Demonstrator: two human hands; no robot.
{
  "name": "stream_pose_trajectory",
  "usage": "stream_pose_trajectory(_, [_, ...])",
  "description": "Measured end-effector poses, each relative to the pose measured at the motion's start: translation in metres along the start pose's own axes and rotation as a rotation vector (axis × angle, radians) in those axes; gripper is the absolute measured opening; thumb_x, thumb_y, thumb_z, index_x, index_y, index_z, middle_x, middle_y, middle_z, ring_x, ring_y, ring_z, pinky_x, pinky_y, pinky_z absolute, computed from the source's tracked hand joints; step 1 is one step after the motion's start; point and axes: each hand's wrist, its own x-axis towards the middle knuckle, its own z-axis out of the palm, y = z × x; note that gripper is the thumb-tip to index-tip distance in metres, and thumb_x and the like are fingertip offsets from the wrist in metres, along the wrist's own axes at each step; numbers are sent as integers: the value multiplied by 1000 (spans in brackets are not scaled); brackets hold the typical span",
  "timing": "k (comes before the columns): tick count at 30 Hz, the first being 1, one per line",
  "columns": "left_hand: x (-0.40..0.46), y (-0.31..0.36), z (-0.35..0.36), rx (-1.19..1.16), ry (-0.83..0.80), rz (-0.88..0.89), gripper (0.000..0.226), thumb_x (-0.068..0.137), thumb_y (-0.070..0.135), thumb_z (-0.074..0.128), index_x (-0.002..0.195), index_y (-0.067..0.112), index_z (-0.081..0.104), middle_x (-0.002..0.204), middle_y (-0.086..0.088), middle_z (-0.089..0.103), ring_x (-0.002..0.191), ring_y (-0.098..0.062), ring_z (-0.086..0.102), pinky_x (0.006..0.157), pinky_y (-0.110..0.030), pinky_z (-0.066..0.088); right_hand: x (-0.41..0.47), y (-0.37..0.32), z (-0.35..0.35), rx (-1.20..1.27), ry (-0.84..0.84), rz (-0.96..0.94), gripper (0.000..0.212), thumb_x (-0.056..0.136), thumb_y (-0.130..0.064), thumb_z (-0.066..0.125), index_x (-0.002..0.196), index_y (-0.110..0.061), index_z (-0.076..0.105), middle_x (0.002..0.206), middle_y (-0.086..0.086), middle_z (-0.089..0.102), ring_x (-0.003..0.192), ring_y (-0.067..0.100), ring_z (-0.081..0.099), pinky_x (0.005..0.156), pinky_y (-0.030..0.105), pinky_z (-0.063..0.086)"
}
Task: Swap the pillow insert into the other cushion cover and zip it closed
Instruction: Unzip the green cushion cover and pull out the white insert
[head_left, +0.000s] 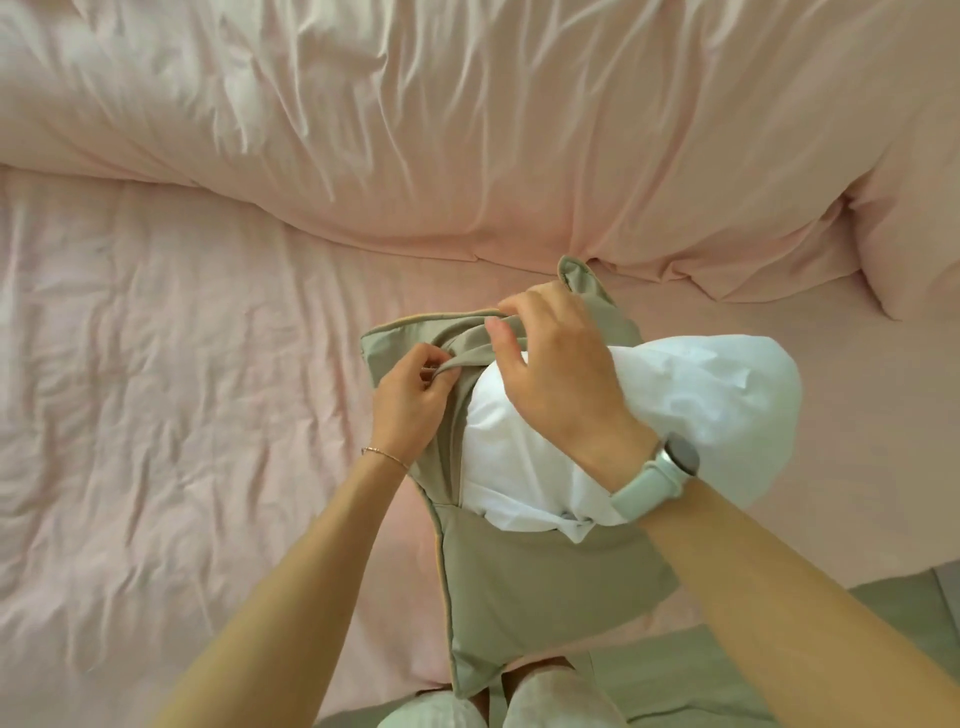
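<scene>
I see both forearms reaching forward from the bottom edge and meeting over a taupe cushion cover (540, 582) that lies on the pink bed sheet (171, 395), near the bed's front edge. The left hand (410, 400) sits at the cover's left side, wrist bent a little, a thin bracelet (384, 456) across it; its fingers (434, 371) curl in and pinch a fold of the cover's opening edge. The right hand (558, 374) arches over from the right, palm down, a pale green watch (660, 475) on the wrist; its fingers (511, 312) hook over another strip of the cover's edge, thumb underneath, gripping the fabric. The white pillow insert (696, 410) is partly inside the cover: its lower left part is tucked under the taupe fabric, while most of it bulges out to the right, beneath the right wrist. A rumpled pink duvet (467, 119) lies across the bed beyond
</scene>
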Motion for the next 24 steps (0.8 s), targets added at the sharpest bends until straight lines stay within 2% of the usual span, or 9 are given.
stream_pose_trajectory(2, [-5, -4, -1, -43, -14, 46, 6, 86, 18, 62, 90, 22, 60, 89, 10, 63, 84, -9, 59, 84, -30, 49, -12, 5, 24, -262, -113, 0, 38, 85, -40, 41, 84, -9, 64, 81, 9, 61, 77, 30, 56, 65, 36, 45])
stream_pose_trajectory(4, [-10, -9, -1, -37, -63, 109, 20, 85, 20, 65, 104, 23, 61, 99, 11, 59, 92, -8, 57, 87, -25, 46, -32, 14, 33, -502, -215, 5, 46, 85, -48, 33, 85, -13, 63, 78, 5, 60, 73, 25, 54, 63, 34, 41])
stream_pose_trajectory(6, [-16, -12, 3, 51, -31, 192, 30, 83, 29, 66, 112, 22, 62, 101, 10, 54, 95, -11, 54, 85, -23, 44, -44, 22, 34, -566, -176, -37, 45, 87, -49, 31, 86, -16, 61, 77, 3, 58, 72, 23, 52, 63, 35, 38])
stream_pose_trajectory(9, [-19, -10, 14, 155, 166, 246, 28, 83, 37, 55, 97, 19, 70, 89, 4, 60, 85, -18, 54, 73, -28, 44, -43, 26, 34, -547, -139, -117, 36, 89, -41, 35, 79, -17, 60, 69, 0, 57, 67, 22, 51, 64, 34, 31])
stream_pose_trajectory(13, [-10, 2, 20, -108, 237, -69, 8, 84, 20, 63, 84, 19, 71, 78, 9, 61, 80, -15, 58, 76, -30, 46, -49, 31, 29, -366, -53, -203, 31, 88, -31, 40, 66, -12, 51, 55, 1, 50, 53, 23, 47, 59, 31, 24])
stream_pose_trajectory(18, [6, 16, 21, -121, 198, -270, 13, 81, 27, 64, 87, 23, 74, 83, -1, 71, 86, -23, 62, 79, -31, 48, -48, 32, 12, -137, -70, -194, 27, 86, -26, 40, 66, -10, 48, 52, 2, 49, 46, 22, 41, 58, 30, 22])
stream_pose_trajectory(21, [18, 27, 24, -176, 178, -366, 14, 78, 27, 66, 88, 23, 75, 87, -3, 72, 91, -23, 62, 85, -31, 49, -58, 31, -8, -23, -93, -140, 25, 87, -25, 39, 66, -12, 44, 54, -4, 44, 49, 15, 30, 57, 26, 15])
stream_pose_trajectory(24, [30, 28, 26, -203, 142, -458, 17, 77, 22, 68, 92, 19, 74, 93, -7, 71, 92, -24, 62, 88, -32, 49, -72, 34, -30, 37, -73, -79, 24, 86, -24, 41, 66, -11, 44, 59, -8, 40, 53, 14, 31, 58, 22, 15])
